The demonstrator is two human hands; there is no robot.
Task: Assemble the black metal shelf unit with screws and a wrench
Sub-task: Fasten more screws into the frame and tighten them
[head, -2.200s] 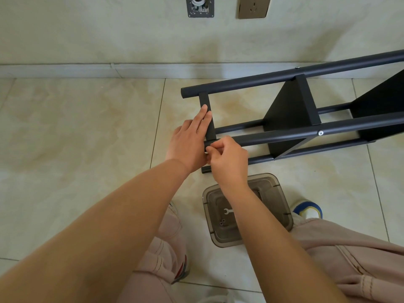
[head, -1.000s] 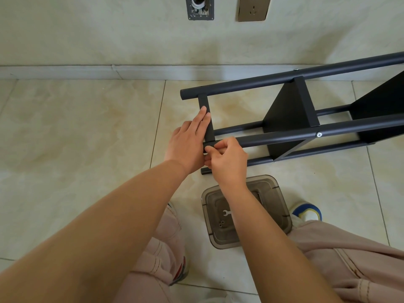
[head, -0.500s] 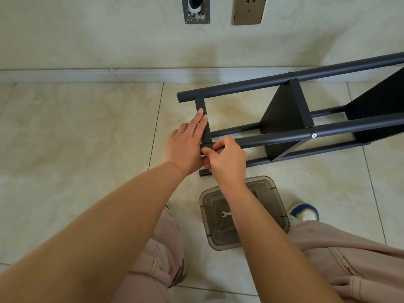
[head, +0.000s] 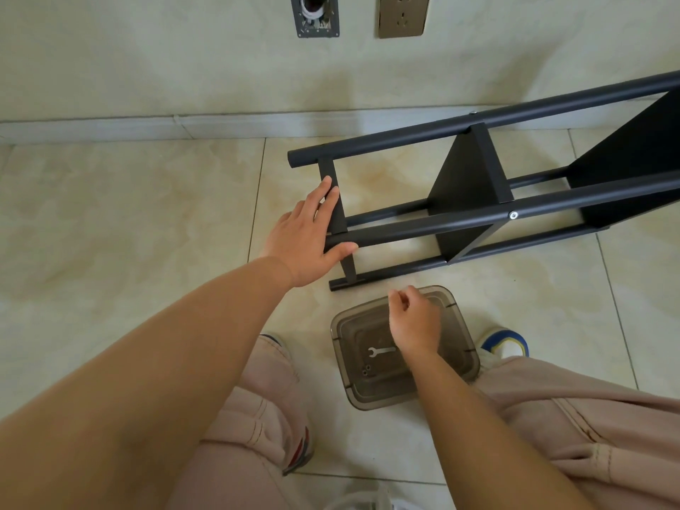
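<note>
Your left hand (head: pixel 307 239) lays straight fingers (head: pixel 327 200) on the crossbar of the black shelf unit (head: pixel 474 185), which lies on its side on the floor. Your right hand (head: pixel 414 320), fingers curled and holding nothing visible, hovers over the tray (head: pixel 467 362) holding the wrench (head: pixel 381 350).

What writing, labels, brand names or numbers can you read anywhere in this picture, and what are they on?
None can be read.
Black metal shelf unit: no label or brand shows.
Wrench in the clear plastic box: any marking is too small to read.
Wall socket: only plug holes, no text.
Shoe: blue and yellow trim, no lettering.
</note>
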